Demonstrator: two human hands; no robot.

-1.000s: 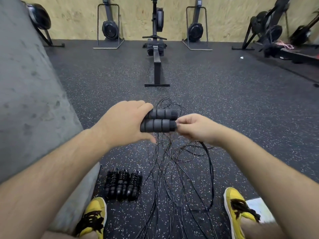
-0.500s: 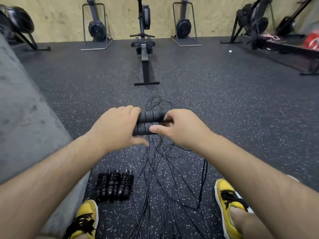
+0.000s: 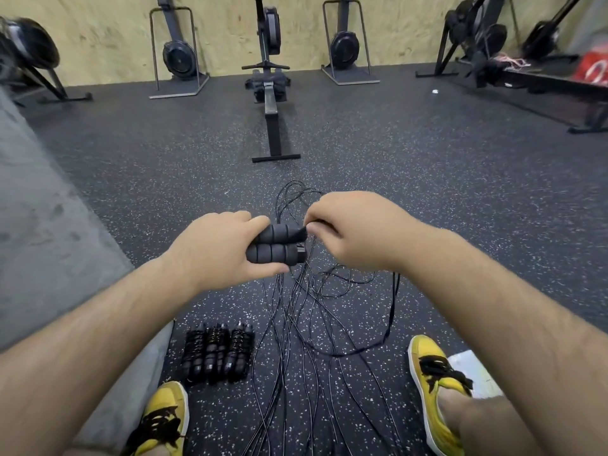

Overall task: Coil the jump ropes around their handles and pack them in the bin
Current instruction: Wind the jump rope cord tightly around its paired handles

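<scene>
Two black foam jump-rope handles [image 3: 275, 246] lie side by side in my left hand [image 3: 219, 247], which grips them from the left. My right hand [image 3: 353, 232] pinches the thin black rope at the handles' right ends. Loose black ropes [image 3: 306, 324] trail from the handles down to the floor in a tangle between my feet. Three coiled jump ropes [image 3: 217, 353] lie in a row on the floor near my left foot. No bin is in view.
A grey concrete block [image 3: 42, 225] rises on my left. A rowing machine [image 3: 273, 103] stands straight ahead, with more machines along the plywood wall. My yellow shoes [image 3: 434, 380] flank the ropes; a white sheet [image 3: 473, 366] lies by the right one.
My right hand has moved from the handles' right end up over their tips, pinching the rope there. The view has shifted slightly; my left hand keeps its grip.
</scene>
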